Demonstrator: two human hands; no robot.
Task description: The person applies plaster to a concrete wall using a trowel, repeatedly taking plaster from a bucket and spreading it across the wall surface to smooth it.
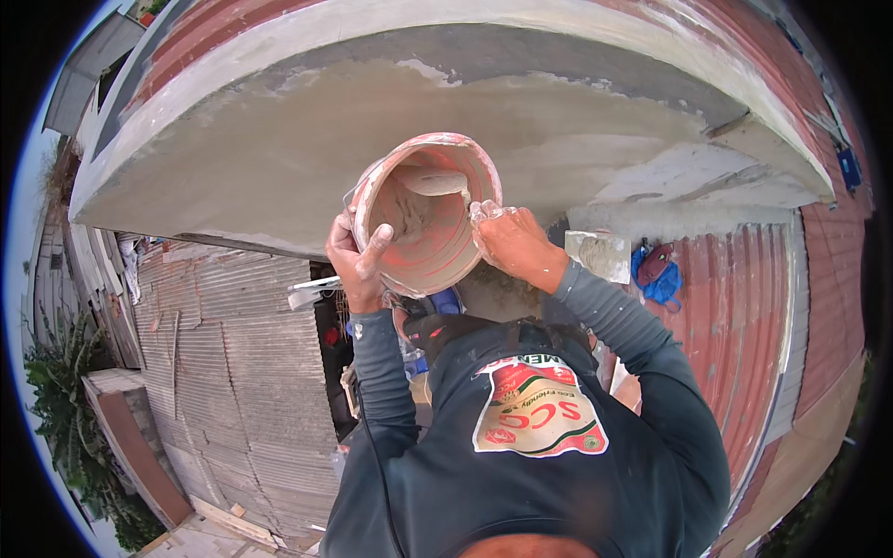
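A pinkish-red bucket [437, 270], smeared with grey plaster, is tilted so that its mouth faces me. My left hand [358, 260] grips its left side, thumb over the rim and the other fingers mostly hidden behind. My plaster-covered right hand [516, 244] is closed at the bucket's right rim, wrapped round the handle of a trowel; the handle itself is largely hidden. Inside the bucket shows the trowel's rounded blade [434, 181], coated with plaster. Wet grey plaster [405, 216] clings to the bucket's inner wall beside the blade.
Ahead stretches a plastered wall [279, 149], with a darker patchy band along its top. A pale square board [598, 256] lies right of my right wrist, near a blue bag [659, 284]. Corrugated metal sheets [233, 363] are at left, reddish roofing [735, 307] at right.
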